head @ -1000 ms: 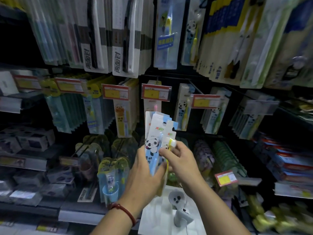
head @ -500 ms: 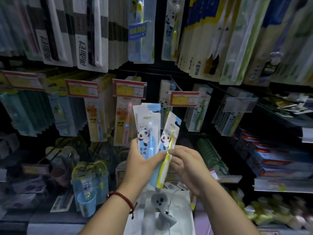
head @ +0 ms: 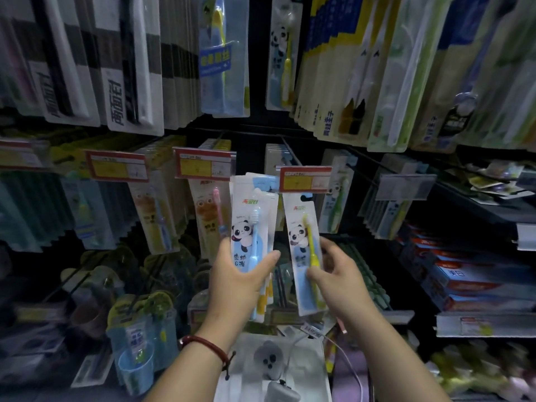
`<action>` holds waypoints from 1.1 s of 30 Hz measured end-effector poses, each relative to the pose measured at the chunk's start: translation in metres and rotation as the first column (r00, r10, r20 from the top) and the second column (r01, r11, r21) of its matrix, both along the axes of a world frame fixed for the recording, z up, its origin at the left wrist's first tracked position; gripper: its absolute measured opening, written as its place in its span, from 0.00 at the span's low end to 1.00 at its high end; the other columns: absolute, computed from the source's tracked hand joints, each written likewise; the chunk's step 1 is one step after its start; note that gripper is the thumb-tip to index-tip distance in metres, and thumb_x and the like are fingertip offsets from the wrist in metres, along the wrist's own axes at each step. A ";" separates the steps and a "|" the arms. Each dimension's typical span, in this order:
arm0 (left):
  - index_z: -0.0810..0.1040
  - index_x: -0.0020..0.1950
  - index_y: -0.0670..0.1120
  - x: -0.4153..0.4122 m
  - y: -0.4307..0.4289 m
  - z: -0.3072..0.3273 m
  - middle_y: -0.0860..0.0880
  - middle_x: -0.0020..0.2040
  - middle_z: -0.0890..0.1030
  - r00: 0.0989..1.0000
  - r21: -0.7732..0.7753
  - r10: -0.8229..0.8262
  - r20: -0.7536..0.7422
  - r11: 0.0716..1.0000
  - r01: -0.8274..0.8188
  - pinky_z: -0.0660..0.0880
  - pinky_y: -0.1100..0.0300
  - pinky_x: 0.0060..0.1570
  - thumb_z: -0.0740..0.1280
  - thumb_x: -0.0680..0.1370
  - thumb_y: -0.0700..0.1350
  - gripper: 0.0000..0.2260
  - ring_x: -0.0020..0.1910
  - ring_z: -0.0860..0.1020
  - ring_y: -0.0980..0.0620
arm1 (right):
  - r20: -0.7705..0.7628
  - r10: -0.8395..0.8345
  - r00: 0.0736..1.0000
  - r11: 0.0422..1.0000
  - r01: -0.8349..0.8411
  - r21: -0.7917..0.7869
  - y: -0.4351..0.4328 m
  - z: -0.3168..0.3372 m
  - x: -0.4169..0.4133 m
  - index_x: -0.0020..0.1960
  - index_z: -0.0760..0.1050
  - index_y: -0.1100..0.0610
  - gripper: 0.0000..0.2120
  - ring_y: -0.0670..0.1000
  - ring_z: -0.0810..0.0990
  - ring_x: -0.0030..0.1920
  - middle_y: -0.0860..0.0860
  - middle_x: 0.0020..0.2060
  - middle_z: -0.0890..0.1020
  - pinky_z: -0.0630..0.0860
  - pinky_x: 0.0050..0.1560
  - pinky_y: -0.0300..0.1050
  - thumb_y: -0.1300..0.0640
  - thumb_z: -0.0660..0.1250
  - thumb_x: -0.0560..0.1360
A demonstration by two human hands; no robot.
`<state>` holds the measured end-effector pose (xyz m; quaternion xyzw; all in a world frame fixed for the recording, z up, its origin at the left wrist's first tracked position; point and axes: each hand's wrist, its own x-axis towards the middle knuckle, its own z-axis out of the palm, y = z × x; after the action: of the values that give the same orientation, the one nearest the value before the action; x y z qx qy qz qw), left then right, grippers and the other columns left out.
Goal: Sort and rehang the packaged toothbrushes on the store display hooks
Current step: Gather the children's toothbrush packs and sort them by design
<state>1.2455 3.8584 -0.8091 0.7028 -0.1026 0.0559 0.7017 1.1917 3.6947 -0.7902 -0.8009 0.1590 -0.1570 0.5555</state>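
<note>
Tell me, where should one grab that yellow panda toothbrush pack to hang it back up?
Probably the lower half of the yellow panda toothbrush pack, pinched across its flat faces from below, as the right hand holds it. The card is thin and stands upright, so a low grip leaves its top end free for hanging.

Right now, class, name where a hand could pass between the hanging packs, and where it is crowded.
Free: the dark gap between the blue-backed yellow toothbrush pack and the white panda pack. Crowded: the yellow-topped packs upper right.

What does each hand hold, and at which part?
The left hand grips a stack of panda packs low down; the right hand holds the yellow-brush pack at mid-height.
</note>
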 end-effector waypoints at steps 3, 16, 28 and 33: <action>0.76 0.65 0.53 0.006 -0.001 0.002 0.57 0.57 0.83 0.999 0.045 0.017 0.049 0.999 -0.019 0.82 0.59 0.53 0.81 0.71 0.52 0.25 0.55 0.83 0.59 | 0.003 0.029 1.000 0.992 -0.029 -0.127 -0.002 0.006 0.012 0.71 0.70 0.42 0.28 0.42 0.83 0.51 0.43 0.56 0.83 0.77 0.42 0.33 0.67 0.63 0.79; 0.75 0.67 0.56 0.046 -0.017 -0.012 0.60 0.57 0.82 0.997 0.028 0.074 0.038 0.997 -0.075 0.79 0.66 0.53 0.81 0.69 0.57 0.29 0.54 0.81 0.66 | 0.184 -0.180 0.966 0.971 0.204 -0.122 0.013 0.002 0.122 0.72 0.73 0.52 0.21 0.55 0.77 0.65 0.53 0.65 0.80 0.74 0.69 0.58 0.60 0.64 0.80; 0.78 0.63 0.54 0.041 -0.026 -0.014 0.55 0.52 0.86 0.990 -0.090 0.023 -0.141 0.995 -0.036 0.85 0.57 0.48 0.84 0.67 0.51 0.27 0.49 0.86 0.56 | 0.180 -0.119 0.976 0.991 0.106 0.079 0.008 0.002 0.086 0.53 0.83 0.53 0.11 0.50 0.84 0.43 0.52 0.45 0.86 0.83 0.50 0.54 0.63 0.64 0.81; 0.78 0.64 0.51 0.031 -0.033 -0.015 0.52 0.52 0.87 0.978 -0.158 0.025 -0.206 0.986 -0.059 0.85 0.51 0.51 0.84 0.67 0.49 0.29 0.50 0.87 0.53 | 0.081 0.193 0.978 0.981 -0.195 0.020 0.013 0.008 0.040 0.55 0.79 0.56 0.11 0.47 0.78 0.34 0.53 0.40 0.82 0.76 0.33 0.40 0.68 0.64 0.78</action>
<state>1.2765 3.8252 -0.8243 0.6471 -0.0106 0.0070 0.7623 1.2312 3.7078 -0.7823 -0.7980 0.0604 -0.1313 0.5851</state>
